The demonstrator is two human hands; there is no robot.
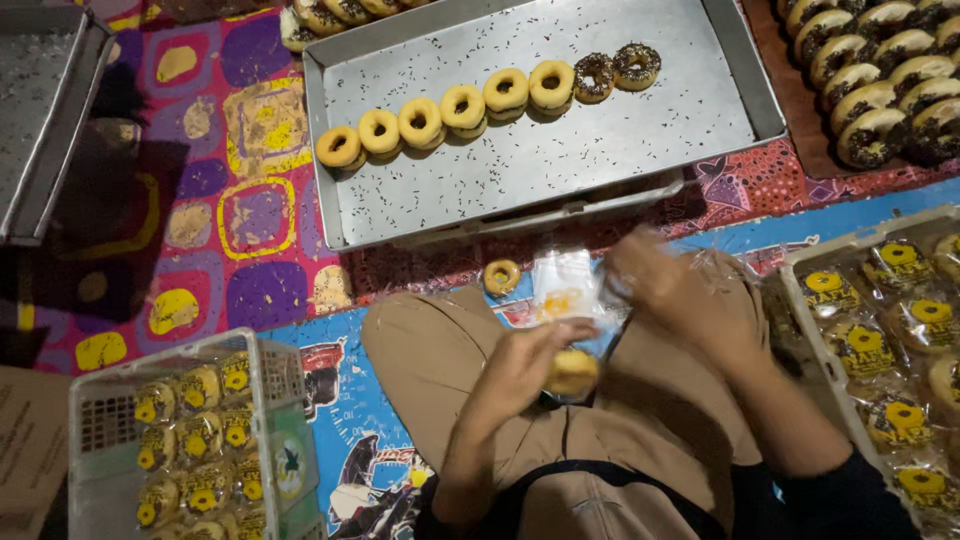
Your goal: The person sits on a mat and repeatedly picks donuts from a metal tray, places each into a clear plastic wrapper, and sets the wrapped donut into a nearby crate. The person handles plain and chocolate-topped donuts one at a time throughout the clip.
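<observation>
The left hand [520, 365] holds a yellow-glazed doughnut [572, 372] over the lap, fingers curled around its rim from the left. The right hand [665, 285] is blurred; its fingers appear pinched on the edge of a clear plastic bag [565, 285] that hangs just above the doughnut, though the exact grip cannot be told.

Handling properties, judged from appearance:
- The doughnut is light, soft and easily dented. The glazed top probably smears and sticks under pressure
- Take hold at the bare outer rim or underside, with fingertips spread. Keep contact off the glazed face
- The bag is thin, limp and slippery. It collapses unless its mouth is held open at the edge

Surroundings: a metal tray [700, 120] lies ahead on the patterned mat [230, 150], carrying a diagonal row of yellow-glazed rings [460, 105] and two sprinkled dark ones [615, 70]. One loose doughnut [501, 276] rests on the mat just in front of the knees. A white basket [270, 380] at the left and a crate [800, 300] at the right hold bagged doughnuts
</observation>
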